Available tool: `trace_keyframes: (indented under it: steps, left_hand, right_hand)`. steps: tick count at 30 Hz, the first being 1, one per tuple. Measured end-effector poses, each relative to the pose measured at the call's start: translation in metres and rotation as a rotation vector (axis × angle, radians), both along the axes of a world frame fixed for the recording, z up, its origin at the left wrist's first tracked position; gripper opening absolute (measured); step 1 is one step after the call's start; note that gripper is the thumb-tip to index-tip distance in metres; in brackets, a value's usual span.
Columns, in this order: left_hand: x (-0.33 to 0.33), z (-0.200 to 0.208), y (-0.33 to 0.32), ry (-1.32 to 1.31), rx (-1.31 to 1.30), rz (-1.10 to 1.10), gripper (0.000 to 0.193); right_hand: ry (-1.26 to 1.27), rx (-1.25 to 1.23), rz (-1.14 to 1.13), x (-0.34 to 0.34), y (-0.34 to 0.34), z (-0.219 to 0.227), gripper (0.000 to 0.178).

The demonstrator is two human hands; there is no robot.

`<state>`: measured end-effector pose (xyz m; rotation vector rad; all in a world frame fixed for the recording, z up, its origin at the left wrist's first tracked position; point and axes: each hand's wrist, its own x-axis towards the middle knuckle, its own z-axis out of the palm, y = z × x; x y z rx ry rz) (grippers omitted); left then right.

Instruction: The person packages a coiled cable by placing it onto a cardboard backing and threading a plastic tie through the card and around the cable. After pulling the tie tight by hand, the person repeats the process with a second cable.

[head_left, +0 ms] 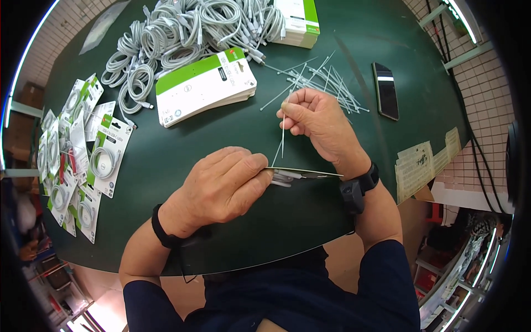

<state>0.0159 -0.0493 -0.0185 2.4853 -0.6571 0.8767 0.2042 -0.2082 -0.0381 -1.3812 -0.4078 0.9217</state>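
My left hand (224,182) is closed on a cardboard backing card (307,171), held edge-on over the near part of the table. Against the card's near side sits a grey-white cable (283,177), mostly hidden by my fingers. Just above the card, my right hand (315,116) pinches a thin white cable tie (284,130) between thumb and fingertips. The tie points down toward the card's edge; whether it passes through the card I cannot tell. Beyond my right hand lies a loose pile of cable ties (332,83).
Coiled grey cables (188,27) heap at the back, beside a card stack (296,25). Another stack of green-and-white cards (207,86) lies before them. Carded cables (105,160) overlap at left, with red-handled pliers (67,160) among them. A phone (385,91) lies at right.
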Motion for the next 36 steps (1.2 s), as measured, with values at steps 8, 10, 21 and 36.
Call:
trace_keyframes:
  steps: [8, 10, 21, 36]
  left_hand:
    - [0.003, -0.006, 0.002, -0.005, -0.006, 0.0, 0.02]
    - [0.003, -0.006, 0.002, -0.005, -0.006, 0.006, 0.019]
    - [0.001, -0.004, -0.002, 0.026, -0.029, 0.018, 0.022]
    - [0.0, -0.007, 0.001, 0.022, -0.023, 0.028, 0.024]
  right_hand:
    - [-0.047, -0.027, 0.063, -0.006, 0.002, -0.004, 0.013]
    - [-0.049, -0.026, 0.065, -0.007, 0.001, -0.005, 0.013]
    - [-0.137, -0.073, 0.107, -0.01, -0.001, -0.001, 0.013]
    - [-0.205, -0.092, 0.148, -0.014, 0.003, -0.003, 0.009]
